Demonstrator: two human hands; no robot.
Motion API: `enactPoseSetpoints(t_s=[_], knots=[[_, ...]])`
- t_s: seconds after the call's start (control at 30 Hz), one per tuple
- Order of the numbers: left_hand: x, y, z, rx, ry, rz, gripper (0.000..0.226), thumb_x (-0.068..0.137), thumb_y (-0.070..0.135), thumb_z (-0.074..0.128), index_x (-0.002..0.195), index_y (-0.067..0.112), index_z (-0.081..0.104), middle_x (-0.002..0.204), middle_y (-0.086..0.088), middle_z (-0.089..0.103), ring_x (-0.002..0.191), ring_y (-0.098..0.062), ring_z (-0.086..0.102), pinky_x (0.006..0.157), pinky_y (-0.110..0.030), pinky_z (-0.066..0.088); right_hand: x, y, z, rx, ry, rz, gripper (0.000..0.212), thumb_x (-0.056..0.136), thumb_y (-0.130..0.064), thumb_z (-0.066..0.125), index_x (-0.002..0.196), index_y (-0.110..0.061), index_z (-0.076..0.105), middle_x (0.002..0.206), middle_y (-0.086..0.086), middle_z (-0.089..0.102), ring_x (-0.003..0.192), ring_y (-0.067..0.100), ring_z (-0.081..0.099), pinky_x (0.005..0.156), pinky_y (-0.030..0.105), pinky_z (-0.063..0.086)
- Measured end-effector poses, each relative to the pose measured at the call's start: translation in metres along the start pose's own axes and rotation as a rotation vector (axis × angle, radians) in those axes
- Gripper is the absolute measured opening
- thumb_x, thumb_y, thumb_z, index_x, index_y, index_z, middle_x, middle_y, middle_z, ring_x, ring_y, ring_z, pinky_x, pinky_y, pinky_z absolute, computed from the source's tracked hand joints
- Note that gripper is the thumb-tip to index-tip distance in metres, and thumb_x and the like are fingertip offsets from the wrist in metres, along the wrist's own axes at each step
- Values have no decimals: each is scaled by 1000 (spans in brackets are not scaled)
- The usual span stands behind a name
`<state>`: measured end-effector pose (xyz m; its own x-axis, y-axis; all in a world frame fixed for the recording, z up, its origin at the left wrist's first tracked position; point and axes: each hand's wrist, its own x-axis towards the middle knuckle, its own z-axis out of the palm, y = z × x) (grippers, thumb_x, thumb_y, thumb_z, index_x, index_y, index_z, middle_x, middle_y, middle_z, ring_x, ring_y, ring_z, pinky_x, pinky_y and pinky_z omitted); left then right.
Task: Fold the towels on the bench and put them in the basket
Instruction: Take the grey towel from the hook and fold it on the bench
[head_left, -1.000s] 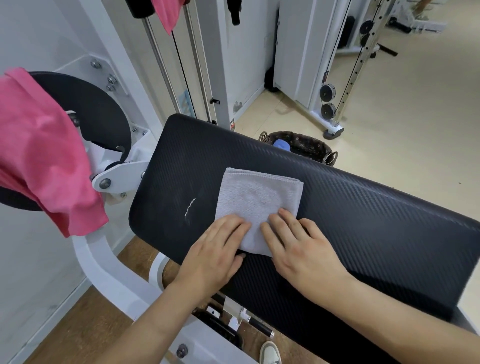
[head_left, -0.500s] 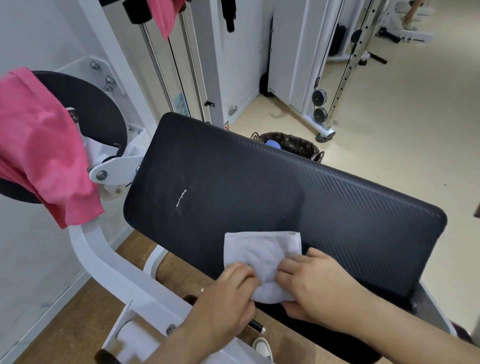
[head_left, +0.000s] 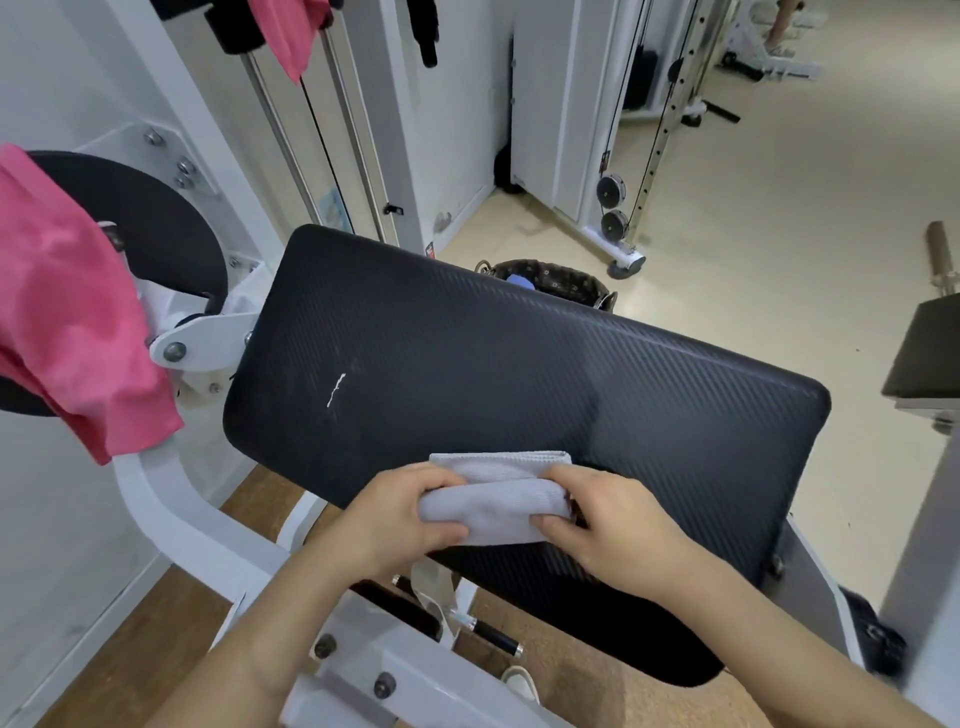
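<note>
bench pad (head_left: 519, 374): one. Black and tilted, it serves as the folding surface. Every place below is given from it.
draped pink towel (head_left: 67, 322): one, slung over the machine's wheel off the pad's left end. Probably parked there until its turn.
hanging pink towel (head_left: 291, 36): one, on a bar beyond the pad's far left corner. That makes two pink towels.
left hand (head_left: 400, 519): at the pad's near edge, fingers curled over the cloth's left end and thumb under it, pinching it.
right hand (head_left: 613, 525): the same pinch on the right end. Two hands keep the fold square.
grey towel (head_left: 498, 504): one, on the pad's near edge. Its near part is raised and doubled toward a flat far strip, likely a last fold or a lift.
basket (head_left: 571, 283): one, on the floor just past the pad's far edge, handy for dropping.
blue item (head_left: 519, 283): one, inside the basket. I cannot tell what it is.
</note>
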<state>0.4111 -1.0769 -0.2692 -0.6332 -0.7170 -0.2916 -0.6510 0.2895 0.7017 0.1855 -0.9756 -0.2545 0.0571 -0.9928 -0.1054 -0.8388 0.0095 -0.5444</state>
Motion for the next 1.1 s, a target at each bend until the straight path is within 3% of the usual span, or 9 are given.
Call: enactPoseSetpoints(t_s=[0.17,0.27,0.4,0.5,0.6,0.7,0.83,0.93,1.1], knots=[[5,-5,7,-126,119,-50,15,89,36,65,103,41,60,98,21,63,92,-2,60,76,-28,57,-6,-5,5,47,106,79,25,93,-36,56,115,-36,45,78,-21,50,62,-4,48,53,9,35],[11,-2,17,-12,230,-21,21,92,41,59,112,39,54,102,22,59,93,-2,58,77,-28,55,-6,-10,9,45,177,97,36,94,-34,56,126,-34,39,99,-18,48,60,-2,49,48,9,32],[14,6,27,259,498,84,37,86,36,68,119,32,51,116,10,49,94,-4,50,71,-18,51,-1,-11,18,-50,276,82,24,91,-30,59,112,-30,47,105,-6,48,56,9,51,47,14,36],[9,18,32,552,643,233,27,78,26,76,99,24,59,102,-2,52,88,-17,50,64,-29,49,5,-11,21,-111,319,123,20,87,-31,62,103,-28,49,97,-5,48,54,18,52,45,26,41],[0,21,48,626,586,495,9,83,16,64,91,15,62,95,-3,56,82,-20,52,64,-35,49,7,-9,25,-171,375,149,23,79,-31,69,96,-27,53,90,-4,51,48,22,49,49,25,33],[-5,15,63,548,488,425,32,82,29,63,109,12,60,114,-6,59,99,-21,56,82,-34,53,8,-8,25,-225,413,146,26,73,-32,73,93,-25,57,85,-5,54,47,18,45,52,26,34],[-2,13,75,643,508,390,38,80,14,68,115,10,54,116,-13,60,104,-26,60,87,-35,55,10,-5,15,-308,374,106,28,73,-41,72,95,-24,63,84,-4,61,74,23,61,59,35,46],[8,17,76,664,552,392,30,83,7,61,111,10,52,110,-13,61,98,-26,62,82,-35,56,2,3,1,-388,286,47,45,67,-52,76,104,-27,67,105,-3,66,96,23,61,64,37,50],[15,31,67,666,529,320,36,69,9,76,98,13,56,94,-6,64,80,-19,65,61,-26,56,-5,11,-16,-434,70,-11,82,61,-53,82,134,-34,49,147,-2,41,132,22,33,87,48,50]])
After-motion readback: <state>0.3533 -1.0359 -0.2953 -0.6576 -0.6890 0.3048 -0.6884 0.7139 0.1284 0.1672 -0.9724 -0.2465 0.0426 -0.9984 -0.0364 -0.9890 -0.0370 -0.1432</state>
